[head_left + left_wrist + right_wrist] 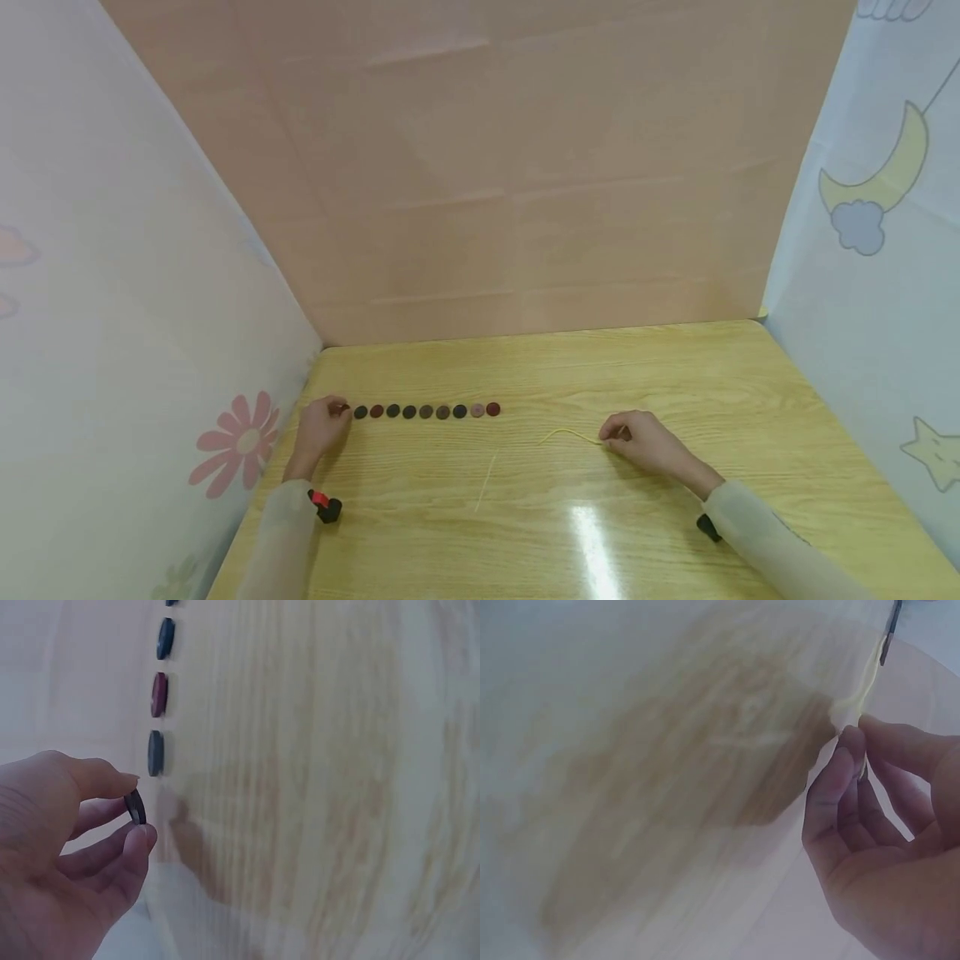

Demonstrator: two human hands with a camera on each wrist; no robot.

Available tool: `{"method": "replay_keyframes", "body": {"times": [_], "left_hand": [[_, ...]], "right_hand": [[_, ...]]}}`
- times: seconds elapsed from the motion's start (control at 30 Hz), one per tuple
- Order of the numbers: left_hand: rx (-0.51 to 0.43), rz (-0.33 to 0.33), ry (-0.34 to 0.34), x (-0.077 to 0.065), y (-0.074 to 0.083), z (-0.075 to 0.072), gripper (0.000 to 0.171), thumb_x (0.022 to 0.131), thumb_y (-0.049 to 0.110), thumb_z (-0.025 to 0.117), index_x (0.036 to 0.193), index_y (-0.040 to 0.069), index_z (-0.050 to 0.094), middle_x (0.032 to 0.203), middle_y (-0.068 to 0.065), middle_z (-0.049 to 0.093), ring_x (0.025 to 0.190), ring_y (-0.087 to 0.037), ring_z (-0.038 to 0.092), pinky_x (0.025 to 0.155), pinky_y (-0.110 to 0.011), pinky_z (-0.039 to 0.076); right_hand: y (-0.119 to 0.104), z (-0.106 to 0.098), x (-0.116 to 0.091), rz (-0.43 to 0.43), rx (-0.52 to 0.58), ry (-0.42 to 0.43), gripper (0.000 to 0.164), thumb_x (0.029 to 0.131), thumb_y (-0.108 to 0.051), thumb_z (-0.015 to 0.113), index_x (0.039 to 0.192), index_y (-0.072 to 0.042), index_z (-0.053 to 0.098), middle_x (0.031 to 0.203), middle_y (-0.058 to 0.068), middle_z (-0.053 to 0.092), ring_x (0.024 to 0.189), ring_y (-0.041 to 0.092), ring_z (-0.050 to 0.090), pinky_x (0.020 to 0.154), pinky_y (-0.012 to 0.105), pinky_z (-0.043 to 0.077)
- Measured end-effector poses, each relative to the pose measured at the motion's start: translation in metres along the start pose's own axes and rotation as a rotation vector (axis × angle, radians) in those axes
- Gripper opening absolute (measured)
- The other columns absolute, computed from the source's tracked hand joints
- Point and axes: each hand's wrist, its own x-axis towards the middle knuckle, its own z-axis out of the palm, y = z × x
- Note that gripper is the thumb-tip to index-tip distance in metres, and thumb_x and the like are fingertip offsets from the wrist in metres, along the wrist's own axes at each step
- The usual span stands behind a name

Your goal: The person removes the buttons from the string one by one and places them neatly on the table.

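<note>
At the left end of a row of discs, my left hand [321,429] pinches a dark, round, button-like disc [136,808] between thumb and fingertips. The disc is held on edge, close to the table. Several similar flat discs [426,412], black, brown, pinkish and dark red, run in a straight line to the right of that hand. Farther right, my right hand [643,442] pinches one end of a thin yellow string [567,431]. From the fingertips the string curves leftward over the wood.
The wood-grain table [645,367] ends at a brownish-pink backdrop [525,208]. Patterned white panels [150,292] stand on both sides. A thin pale line [487,479] shows on the table between the hands. Each wrist carries a small black device [327,508].
</note>
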Motion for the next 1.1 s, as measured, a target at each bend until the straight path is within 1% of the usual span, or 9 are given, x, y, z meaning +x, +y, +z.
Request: {"method": "replay_keyframes", "body": {"times": [0.1, 0.27, 0.43, 0.53, 0.67, 0.9, 1.1], "left_hand": [[0.025, 0.007, 0.000, 0.000, -0.003, 0.000, 0.031, 0.096, 0.011, 0.065, 0.120, -0.008, 0.071, 0.114, -0.030, 0.074, 0.104, -0.042, 0.072, 0.094, -0.056, 0.058], [0.046, 0.012, 0.005, 0.002, -0.006, -0.001, 0.028, 0.098, 0.013, 0.066, 0.116, -0.007, 0.072, 0.109, -0.026, 0.075, 0.096, -0.037, 0.072, 0.090, -0.055, 0.058], [0.063, 0.012, -0.014, 0.006, -0.008, -0.001, 0.027, 0.099, 0.015, 0.068, 0.113, -0.007, 0.073, 0.106, -0.025, 0.075, 0.091, -0.034, 0.072, 0.087, -0.054, 0.059], [0.073, 0.014, -0.021, 0.007, -0.011, 0.001, 0.027, 0.099, 0.016, 0.068, 0.112, -0.007, 0.073, 0.106, -0.025, 0.076, 0.093, -0.036, 0.072, 0.089, -0.056, 0.059], [0.081, 0.026, -0.019, 0.009, -0.011, 0.002, 0.027, 0.099, 0.017, 0.068, 0.111, -0.007, 0.073, 0.104, -0.025, 0.076, 0.095, -0.038, 0.073, 0.090, -0.057, 0.058], [0.076, 0.056, -0.011, 0.010, -0.010, 0.003, 0.026, 0.098, 0.016, 0.068, 0.108, -0.007, 0.073, 0.099, -0.024, 0.076, 0.093, -0.039, 0.072, 0.087, -0.058, 0.058], [0.070, 0.070, -0.011, 0.010, -0.009, 0.004, 0.024, 0.098, 0.015, 0.067, 0.108, -0.007, 0.074, 0.100, -0.024, 0.076, 0.094, -0.040, 0.071, 0.088, -0.058, 0.058]], "right_hand": [[0.000, 0.001, 0.002, -0.002, -0.009, -0.004, 0.009, 0.098, -0.007, 0.072, 0.098, -0.013, 0.077, 0.098, -0.002, 0.077, 0.082, 0.001, 0.061, 0.072, 0.022, 0.053], [0.000, 0.001, 0.005, 0.013, -0.028, -0.007, 0.010, 0.097, -0.005, 0.072, 0.097, -0.014, 0.077, 0.096, -0.004, 0.076, 0.081, 0.002, 0.061, 0.071, 0.022, 0.053], [0.003, 0.000, 0.006, 0.014, -0.082, 0.004, 0.012, 0.097, -0.005, 0.072, 0.100, -0.015, 0.078, 0.099, -0.003, 0.077, 0.085, 0.006, 0.064, 0.074, 0.025, 0.055], [0.004, -0.003, 0.006, 0.019, -0.108, 0.011, 0.012, 0.097, -0.004, 0.072, 0.101, -0.013, 0.079, 0.101, -0.001, 0.077, 0.088, 0.009, 0.066, 0.076, 0.027, 0.057], [0.006, -0.006, 0.006, 0.027, -0.115, 0.016, 0.012, 0.097, -0.004, 0.071, 0.102, -0.011, 0.079, 0.101, 0.001, 0.077, 0.090, 0.012, 0.068, 0.077, 0.031, 0.059], [0.013, -0.012, 0.006, 0.036, -0.124, 0.019, 0.012, 0.098, -0.004, 0.070, 0.101, -0.011, 0.079, 0.102, 0.002, 0.076, 0.096, 0.019, 0.072, 0.082, 0.038, 0.062], [0.017, -0.016, 0.006, 0.054, -0.136, 0.013, 0.010, 0.097, -0.005, 0.071, 0.099, -0.011, 0.079, 0.099, 0.001, 0.075, 0.094, 0.019, 0.071, 0.083, 0.041, 0.062]]}}
